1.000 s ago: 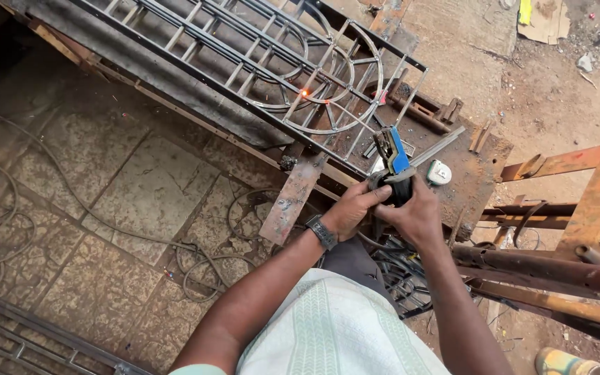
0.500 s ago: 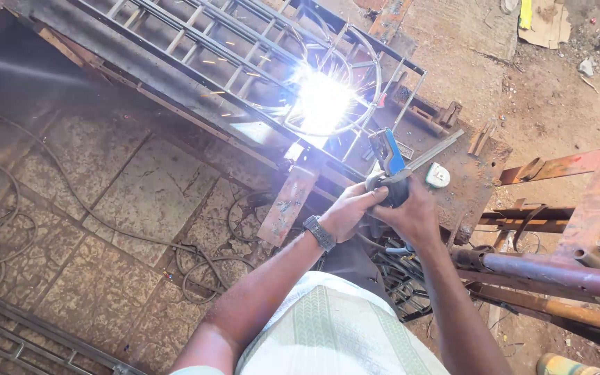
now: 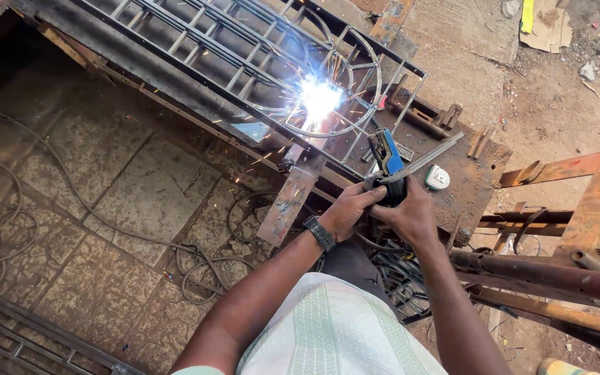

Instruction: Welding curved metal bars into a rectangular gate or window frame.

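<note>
Your left hand point(image 3: 348, 210) and right hand point(image 3: 411, 217) still squeeze the blue welding holder point(image 3: 385, 156), but the bright spark point(image 3: 317, 97) looks smaller now.

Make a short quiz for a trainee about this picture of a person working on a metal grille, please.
1. True or false: only the left hand grips the blue electrode holder.
2. Where is the bright arc? A) on the curved bars of the metal grille; B) on the stone floor; C) on the rusty pipes.
3. Fill in: the left wrist wears a dark ____.

Key
1. False: the right hand grips it too.
2. A.
3. Watch.
</note>
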